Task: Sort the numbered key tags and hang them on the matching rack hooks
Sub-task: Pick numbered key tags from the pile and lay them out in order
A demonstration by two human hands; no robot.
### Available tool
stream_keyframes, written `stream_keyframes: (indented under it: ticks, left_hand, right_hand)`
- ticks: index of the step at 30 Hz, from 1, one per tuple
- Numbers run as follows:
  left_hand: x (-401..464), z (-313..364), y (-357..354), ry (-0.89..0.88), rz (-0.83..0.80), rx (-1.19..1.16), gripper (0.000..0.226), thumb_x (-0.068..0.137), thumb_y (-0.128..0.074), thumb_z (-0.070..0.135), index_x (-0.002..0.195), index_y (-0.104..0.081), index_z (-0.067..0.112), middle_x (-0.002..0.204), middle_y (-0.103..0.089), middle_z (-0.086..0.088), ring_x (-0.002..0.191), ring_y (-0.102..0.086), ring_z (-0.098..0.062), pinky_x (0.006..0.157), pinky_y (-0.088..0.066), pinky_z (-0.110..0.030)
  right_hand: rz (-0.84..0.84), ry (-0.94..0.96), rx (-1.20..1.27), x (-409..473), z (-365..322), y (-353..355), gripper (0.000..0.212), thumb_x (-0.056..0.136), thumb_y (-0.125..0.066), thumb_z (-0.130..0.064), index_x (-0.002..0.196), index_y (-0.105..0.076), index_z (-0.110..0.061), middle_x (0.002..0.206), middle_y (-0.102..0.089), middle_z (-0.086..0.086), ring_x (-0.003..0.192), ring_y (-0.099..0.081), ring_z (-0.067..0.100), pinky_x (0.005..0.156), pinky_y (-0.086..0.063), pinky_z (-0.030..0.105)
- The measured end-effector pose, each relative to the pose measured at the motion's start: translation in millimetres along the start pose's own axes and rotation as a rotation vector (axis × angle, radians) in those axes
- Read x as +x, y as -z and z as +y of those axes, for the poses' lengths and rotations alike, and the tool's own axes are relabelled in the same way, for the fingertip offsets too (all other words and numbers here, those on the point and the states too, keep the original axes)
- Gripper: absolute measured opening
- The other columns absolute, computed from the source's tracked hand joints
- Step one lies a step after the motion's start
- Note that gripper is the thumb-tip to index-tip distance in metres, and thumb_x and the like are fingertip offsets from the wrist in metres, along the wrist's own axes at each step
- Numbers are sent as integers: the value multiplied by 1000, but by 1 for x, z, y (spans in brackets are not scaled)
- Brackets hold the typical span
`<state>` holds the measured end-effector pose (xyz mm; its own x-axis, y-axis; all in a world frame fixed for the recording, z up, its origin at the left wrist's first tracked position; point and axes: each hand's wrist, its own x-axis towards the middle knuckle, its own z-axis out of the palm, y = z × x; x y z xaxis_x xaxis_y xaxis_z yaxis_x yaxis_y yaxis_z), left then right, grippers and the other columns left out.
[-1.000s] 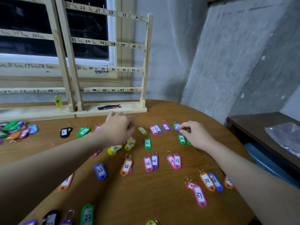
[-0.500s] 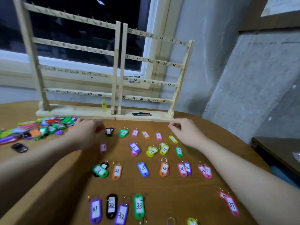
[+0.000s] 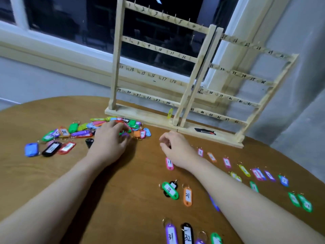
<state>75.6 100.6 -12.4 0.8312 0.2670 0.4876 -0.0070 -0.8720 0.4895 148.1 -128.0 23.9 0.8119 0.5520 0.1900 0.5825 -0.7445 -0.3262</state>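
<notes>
The unsorted pile of key tags [image 3: 84, 132] is lying on the table [image 3: 123, 199] left of the rack [image 3: 177, 103], its tags pointing every way, no shared long axis. The left hand [image 3: 110, 140] is reaching into the pile's right edge, fingers curled down among the tags; whether it is pinching one cannot be told. The right hand [image 3: 175, 148] is hovering loosely curled, holding nothing visible, just above tag 11 [image 3: 169, 163], which is lying lengthwise with its ring hidden. Sorting appears to be the step in hand: next, probably, picking one tag, reading its number, and placing it in the laid-out rows.
</notes>
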Motion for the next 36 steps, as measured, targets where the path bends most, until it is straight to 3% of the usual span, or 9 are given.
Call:
stream_keyframes:
  ticks: [3,8,12,19,26,29,32,36]
  left_hand:
    - [6,-3,-4,44,-14,31,25,93,-66,34,116,-68,23,113,-59,-8,107,-50,-32,90,-38,-44]
    - [10,-3,-11,16,-129,156,44,90,-58,61,130,-60,44,123,-53,-3,119,-43,-30,101,-28,-46]
    - [11,-5,-13,-12,-151,207,45,91,-50,66,133,-56,50,124,-47,-1,119,-39,-28,102,-27,-47]
    - [12,-6,-16,32,-73,157,22,96,-56,46,110,-69,36,113,-55,2,110,-44,-26,96,-27,-43]
    - [12,-6,-16,23,1,134,9,94,-63,27,92,-72,24,92,-58,2,95,-47,-26,86,-26,-40]
    - [13,-6,-15,53,50,66,11,96,-59,25,91,-68,21,93,-60,2,92,-46,-25,84,-24,-37]
    - [14,-5,-11,92,108,-12,9,97,-59,25,91,-64,21,95,-62,3,93,-49,-23,84,-22,-33]
    - [16,-2,-4,135,166,-165,10,101,-54,27,92,-56,24,88,-63,5,88,-53,-19,85,-29,-34]
  right_hand:
    - [27,-46,-10,24,-15,-17,23,101,-56,-31,121,-64,-23,116,-50,-5,119,-48,16,101,-42,37]
    - [59,-125,-24,55,-30,-47,45,96,-57,-51,131,-63,-22,123,-50,-1,126,-44,20,104,-37,37]
    - [97,-125,-81,71,-38,-57,42,97,-57,-51,130,-66,-26,126,-55,-2,127,-45,20,107,-33,37]
    - [92,-36,-160,76,-46,-51,24,100,-59,-42,112,-75,-27,112,-61,-3,118,-50,21,105,-34,38]
    - [44,163,-406,69,-41,-31,31,107,-44,-31,104,-74,-24,97,-64,-5,106,-54,20,95,-29,35]
    - [52,112,-268,67,-40,-28,28,105,-48,-25,100,-75,-20,99,-67,-4,106,-55,20,97,-32,34]
    - [39,73,-114,65,-43,-25,25,103,-50,-23,106,-74,-18,108,-66,-3,111,-53,19,103,-37,35]
    - [-119,73,-241,63,-43,-22,38,101,-56,-38,134,-63,-21,126,-58,-1,127,-47,19,110,-38,39]
